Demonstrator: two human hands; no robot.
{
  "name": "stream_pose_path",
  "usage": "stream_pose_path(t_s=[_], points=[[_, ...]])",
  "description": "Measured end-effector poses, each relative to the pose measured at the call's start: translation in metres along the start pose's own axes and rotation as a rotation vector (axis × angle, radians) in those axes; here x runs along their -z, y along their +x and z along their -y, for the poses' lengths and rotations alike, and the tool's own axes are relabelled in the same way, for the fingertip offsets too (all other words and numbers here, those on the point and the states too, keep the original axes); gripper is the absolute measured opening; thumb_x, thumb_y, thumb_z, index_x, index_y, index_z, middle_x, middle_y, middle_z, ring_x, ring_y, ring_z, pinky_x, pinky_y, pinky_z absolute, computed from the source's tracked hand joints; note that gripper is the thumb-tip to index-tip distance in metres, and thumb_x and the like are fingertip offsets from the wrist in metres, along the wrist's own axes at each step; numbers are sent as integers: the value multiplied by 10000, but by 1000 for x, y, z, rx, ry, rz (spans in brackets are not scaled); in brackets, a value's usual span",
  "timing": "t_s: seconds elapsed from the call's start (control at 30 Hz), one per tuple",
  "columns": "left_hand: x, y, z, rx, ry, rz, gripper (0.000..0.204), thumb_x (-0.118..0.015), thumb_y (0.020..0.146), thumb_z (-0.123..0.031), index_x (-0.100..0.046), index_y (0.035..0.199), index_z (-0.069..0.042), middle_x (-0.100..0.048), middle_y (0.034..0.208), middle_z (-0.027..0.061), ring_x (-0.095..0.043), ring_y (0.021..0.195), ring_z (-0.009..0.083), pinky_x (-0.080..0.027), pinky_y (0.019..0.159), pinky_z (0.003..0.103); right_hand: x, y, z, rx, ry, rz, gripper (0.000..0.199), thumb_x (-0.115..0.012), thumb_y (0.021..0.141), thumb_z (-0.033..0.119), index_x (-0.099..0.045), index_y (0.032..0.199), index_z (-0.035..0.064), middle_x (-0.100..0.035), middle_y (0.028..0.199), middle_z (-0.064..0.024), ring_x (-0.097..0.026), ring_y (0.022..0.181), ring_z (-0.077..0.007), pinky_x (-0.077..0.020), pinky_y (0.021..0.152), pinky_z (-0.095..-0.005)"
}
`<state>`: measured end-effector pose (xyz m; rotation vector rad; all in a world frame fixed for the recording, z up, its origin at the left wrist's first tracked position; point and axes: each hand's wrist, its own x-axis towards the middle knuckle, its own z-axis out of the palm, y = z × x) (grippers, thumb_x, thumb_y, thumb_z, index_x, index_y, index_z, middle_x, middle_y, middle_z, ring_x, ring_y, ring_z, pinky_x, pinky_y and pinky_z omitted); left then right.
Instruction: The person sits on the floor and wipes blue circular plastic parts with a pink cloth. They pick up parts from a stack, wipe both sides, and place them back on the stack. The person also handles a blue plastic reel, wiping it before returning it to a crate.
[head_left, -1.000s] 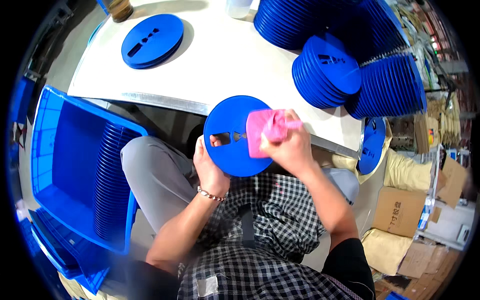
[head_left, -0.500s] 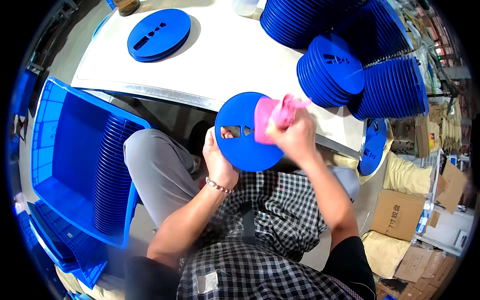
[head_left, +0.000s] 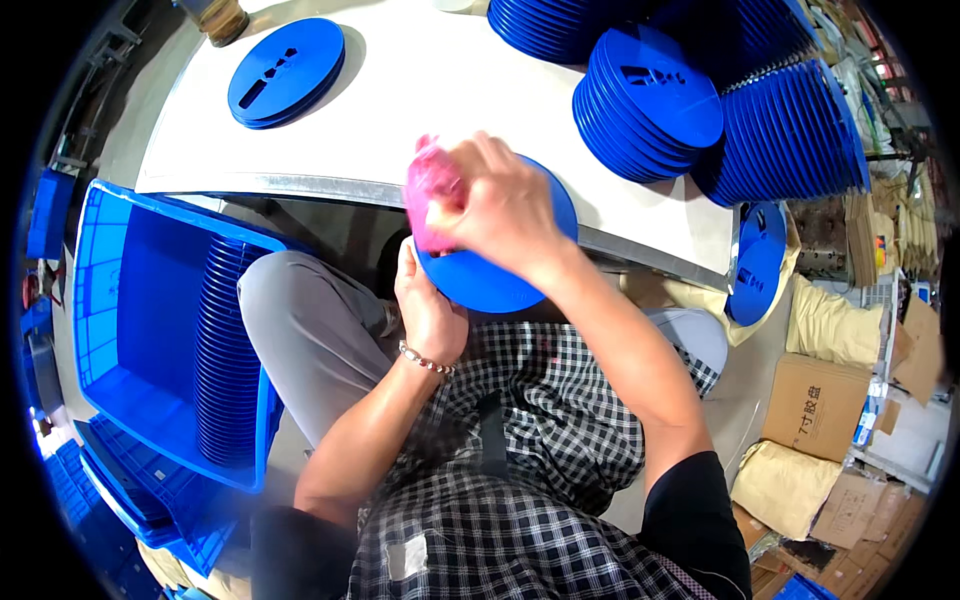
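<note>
A flat blue plastic reel disc [head_left: 490,285] is held over my lap, just off the front edge of the white table. My left hand [head_left: 430,310] grips its left edge; part of that grip is hidden by the disc and the cloth. Bunched in my right hand [head_left: 500,205] is a pink cloth [head_left: 432,195], pressed on the disc's left side and covering its cut-out slots. My right hand and forearm hide much of the disc's middle.
Tall stacks of blue discs [head_left: 650,105] crowd the right of the white table [head_left: 420,110]. A small pile of discs [head_left: 287,72] lies far left. Beside my left knee stands a blue crate [head_left: 150,290] with a row of discs. Cartons [head_left: 815,405] and yellowish bags [head_left: 785,485] sit at right.
My right hand has swept the pink cloth from the disc's right side across to its left side. The left hand still holds the disc, and the whole view has shifted slightly.
</note>
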<state>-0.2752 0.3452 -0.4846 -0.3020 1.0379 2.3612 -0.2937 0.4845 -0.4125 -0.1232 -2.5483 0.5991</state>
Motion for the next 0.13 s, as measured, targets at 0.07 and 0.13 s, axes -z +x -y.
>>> stream_pose_path(t_s=[0.07, 0.13], points=[[-5, 0, -4, 41, -61, 89, 376, -525, 1039, -308, -521, 1342, -86, -611, 1267, 47, -592, 1160, 171, -475, 1020, 357, 8, -11, 15, 73, 110, 94, 302, -717, 720, 231, -595, 951, 80, -612, 941, -121, -655, 875, -297, -570, 745, -405], [1, 2, -9, 163, -154, 104, 424, -535, 1033, -243, -470, 1429, -106, -600, 1310, 41, -601, 1181, 192, -492, 1021, 354, 12, -19, 18, 59, 126, 93, 322, -721, 713, 229, -598, 973, 84, -616, 958, -120, -659, 902, -288, -575, 764, -400]])
